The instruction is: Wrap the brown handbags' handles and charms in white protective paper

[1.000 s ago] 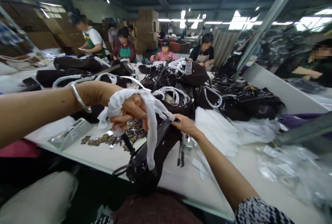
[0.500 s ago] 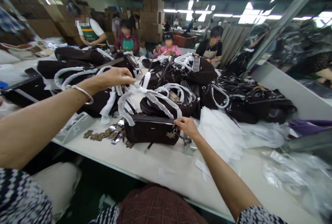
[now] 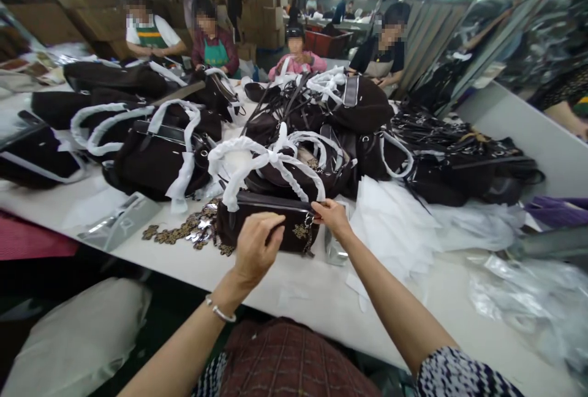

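A dark brown handbag stands upright before me, its handles wrapped in white padding. My right hand pinches the bag's upper right corner, beside the metal ring of a flower-shaped charm hanging at that end. In front of the bag's face is my left hand, fingers bent and thumb apart, with nothing visible between them. It covers part of the bag; whether it touches the bag I cannot tell. Left of the bag lies a heap of flower-shaped metal charms.
More dark handbags with wrapped handles crowd behind. White sheets are stacked at right, near clear plastic bags and dark straps. A clear plastic holder stands at the table's left edge. Several co-workers are across the table.
My left hand has come from the wrapped handles at upper left down to the front of the handbag. My right hand stays at its corner. The camera view has tipped lower.
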The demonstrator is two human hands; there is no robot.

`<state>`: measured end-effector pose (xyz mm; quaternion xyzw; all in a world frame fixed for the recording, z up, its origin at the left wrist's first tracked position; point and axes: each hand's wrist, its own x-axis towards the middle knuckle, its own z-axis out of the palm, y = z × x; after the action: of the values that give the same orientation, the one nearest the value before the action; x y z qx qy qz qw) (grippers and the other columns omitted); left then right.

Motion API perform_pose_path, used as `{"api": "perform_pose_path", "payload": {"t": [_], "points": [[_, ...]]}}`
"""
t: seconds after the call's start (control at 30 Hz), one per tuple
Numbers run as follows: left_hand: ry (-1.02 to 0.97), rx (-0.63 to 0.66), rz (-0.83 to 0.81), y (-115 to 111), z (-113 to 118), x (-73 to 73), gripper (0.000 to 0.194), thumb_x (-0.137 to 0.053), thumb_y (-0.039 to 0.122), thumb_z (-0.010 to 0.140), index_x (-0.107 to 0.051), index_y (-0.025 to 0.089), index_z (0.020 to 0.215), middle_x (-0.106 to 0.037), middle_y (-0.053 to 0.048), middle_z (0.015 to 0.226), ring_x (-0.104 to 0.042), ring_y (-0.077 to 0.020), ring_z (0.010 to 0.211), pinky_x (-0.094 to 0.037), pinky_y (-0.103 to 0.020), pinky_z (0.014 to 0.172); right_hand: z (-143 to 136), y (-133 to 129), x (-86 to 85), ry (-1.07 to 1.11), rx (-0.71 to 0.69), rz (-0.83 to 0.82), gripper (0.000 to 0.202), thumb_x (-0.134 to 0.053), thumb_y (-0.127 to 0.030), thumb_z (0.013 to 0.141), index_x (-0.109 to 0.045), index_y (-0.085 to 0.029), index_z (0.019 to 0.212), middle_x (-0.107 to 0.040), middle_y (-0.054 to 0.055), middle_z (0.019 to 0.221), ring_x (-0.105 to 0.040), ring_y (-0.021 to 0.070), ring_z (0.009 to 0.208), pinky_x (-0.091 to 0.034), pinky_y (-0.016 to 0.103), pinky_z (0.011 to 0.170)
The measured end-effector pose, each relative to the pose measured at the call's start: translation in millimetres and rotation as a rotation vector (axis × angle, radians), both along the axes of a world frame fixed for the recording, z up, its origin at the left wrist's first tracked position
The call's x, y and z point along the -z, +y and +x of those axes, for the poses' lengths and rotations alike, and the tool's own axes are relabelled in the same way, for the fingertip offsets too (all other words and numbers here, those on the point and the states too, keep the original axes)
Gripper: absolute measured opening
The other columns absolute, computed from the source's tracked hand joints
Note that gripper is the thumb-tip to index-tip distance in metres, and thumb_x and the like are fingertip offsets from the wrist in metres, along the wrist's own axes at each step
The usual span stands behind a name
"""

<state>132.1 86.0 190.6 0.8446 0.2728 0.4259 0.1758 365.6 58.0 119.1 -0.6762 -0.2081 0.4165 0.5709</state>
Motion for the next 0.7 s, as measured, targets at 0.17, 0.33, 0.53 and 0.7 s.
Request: {"api": "perform_pose_path", "payload": {"t": [0.17, 0.33, 0.53, 0.7], "points": [[0.139, 0.037, -0.715, -6.5, 38.5, 68.0, 0.023, -0.065, 0.024, 0.084, -0.062, 0.018, 0.106, -0.068, -0.008, 0.105, -0.065, -0.0204, 0.094, -0.052, -0.032, 0.082, -5.6, -23.8, 13.4, 0.153, 0.080, 0.183, 0.037, -0.081, -0.037, 0.062, -0.063, -0.017, 0.088, -0.065, -0.002, 0.076, -0.065, 0.0119, 0.071, -0.060, 0.028, 0.072], [0.185, -0.007, -0.810, -7.1, 66.5, 98.7, 0.025, -0.071, 0.027, 0.075, -0.063, 0.018, 0.096, -0.068, -0.007, 0.098, -0.063, -0.0216, 0.094, -0.048, -0.034, 0.087, -17.8, -50.0, 35.2, 0.124, 0.095, 0.120, 0.034, -0.077, -0.036, 0.063, -0.063, -0.018, 0.088, -0.065, -0.001, 0.078, -0.063, 0.0134, 0.073, -0.057, 0.032, 0.078], [0.028, -0.066, -0.915, -16.8, 79.5, 110.6, 0.025, -0.068, 0.034, 0.076, -0.059, 0.016, 0.092, -0.066, -0.006, 0.091, -0.064, -0.0198, 0.085, -0.050, -0.032, 0.078, -44.8, -69.4, 48.2, 0.166, 0.016, 0.021, 0.030, -0.073, -0.034, 0.064, -0.058, -0.019, 0.086, -0.062, -0.002, 0.074, -0.061, 0.0147, 0.069, -0.054, 0.030, 0.065], [0.027, -0.049, -1.037, -10.3, 73.6, 118.5, 0.041, -0.070, 0.047, 0.074, -0.062, 0.015, 0.098, -0.069, -0.007, 0.086, -0.065, -0.0212, 0.077, -0.051, -0.031, 0.068, -70.5, -76.2, 55.9, 0.189, -0.122, 0.011, 0.021, -0.065, -0.024, 0.067, -0.053, -0.021, 0.083, -0.059, -0.005, 0.063, -0.060, 0.0139, 0.061, -0.049, 0.025, 0.055]]}}
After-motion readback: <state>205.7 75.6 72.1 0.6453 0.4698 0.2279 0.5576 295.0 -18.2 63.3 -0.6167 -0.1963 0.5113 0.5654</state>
